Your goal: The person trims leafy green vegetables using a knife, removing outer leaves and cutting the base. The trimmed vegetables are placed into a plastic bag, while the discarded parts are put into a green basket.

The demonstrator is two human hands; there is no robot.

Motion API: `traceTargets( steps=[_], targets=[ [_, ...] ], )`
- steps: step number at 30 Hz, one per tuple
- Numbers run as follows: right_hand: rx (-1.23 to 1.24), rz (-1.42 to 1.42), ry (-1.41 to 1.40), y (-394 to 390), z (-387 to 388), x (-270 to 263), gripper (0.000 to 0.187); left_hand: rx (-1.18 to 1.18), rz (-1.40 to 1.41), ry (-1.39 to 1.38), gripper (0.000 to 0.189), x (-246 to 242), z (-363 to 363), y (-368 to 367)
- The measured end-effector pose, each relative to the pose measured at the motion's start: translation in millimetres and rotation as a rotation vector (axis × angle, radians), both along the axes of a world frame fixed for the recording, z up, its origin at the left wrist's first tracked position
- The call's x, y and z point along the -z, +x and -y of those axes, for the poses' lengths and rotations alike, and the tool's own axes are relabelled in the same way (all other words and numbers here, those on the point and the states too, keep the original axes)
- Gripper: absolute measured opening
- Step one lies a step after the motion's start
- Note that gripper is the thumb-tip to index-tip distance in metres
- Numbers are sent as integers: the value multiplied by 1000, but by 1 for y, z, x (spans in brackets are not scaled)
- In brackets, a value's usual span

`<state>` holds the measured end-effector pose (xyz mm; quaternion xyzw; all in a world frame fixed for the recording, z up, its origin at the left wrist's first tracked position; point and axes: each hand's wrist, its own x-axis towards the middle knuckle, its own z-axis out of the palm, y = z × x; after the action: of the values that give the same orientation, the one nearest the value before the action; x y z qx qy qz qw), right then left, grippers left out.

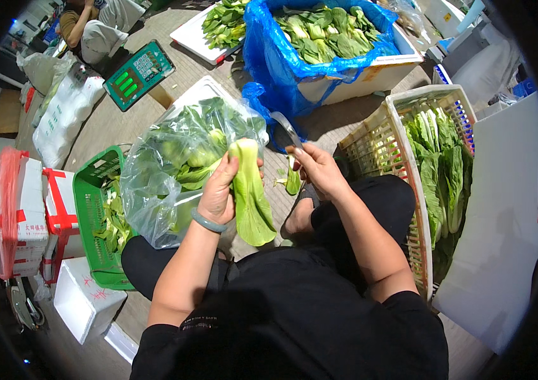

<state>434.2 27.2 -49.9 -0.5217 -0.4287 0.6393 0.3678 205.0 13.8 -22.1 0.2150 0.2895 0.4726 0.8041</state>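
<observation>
My left hand (pixel 221 190) grips a head of bok choy (pixel 250 194), its pale base up and its leaves hanging toward my lap. In my right hand (pixel 319 171) is a knife with a curved blade (pixel 286 128), pointing up and away from me. A cut-off green leaf (pixel 293 178) shows just below that hand; whether the fingers touch it I cannot tell. Beside my left hand, a clear plastic bag (pixel 143 190) holds several heads of bok choy (pixel 201 156). Beneath the bag, part of a white scale platform (pixel 207 90) is visible.
A blue-lined foam box (pixel 359 78) of bok choy stands ahead. At right, a plastic crate (pixel 423 228) holds long leafy greens (pixel 440 166). Leaf scraps lie in a green basket (pixel 89 209) at left. The scale's lit display (pixel 139 75) rises ahead-left, near a seated person (pixel 100 35).
</observation>
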Motion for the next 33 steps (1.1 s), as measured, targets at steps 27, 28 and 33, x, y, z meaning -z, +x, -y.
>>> traceTargets(
  steps=[27,28,33],
  targets=[
    [-15,689,318,11,-35,14,55,93,560,-86,68,16,-2,-21],
    [-52,626,312,10,-34,17,51,75,555,-64,68,16,-2,-21],
    [-96,441,239,-4,-29,37,37,32,666,21,64,21,-6,-22]
  ],
)
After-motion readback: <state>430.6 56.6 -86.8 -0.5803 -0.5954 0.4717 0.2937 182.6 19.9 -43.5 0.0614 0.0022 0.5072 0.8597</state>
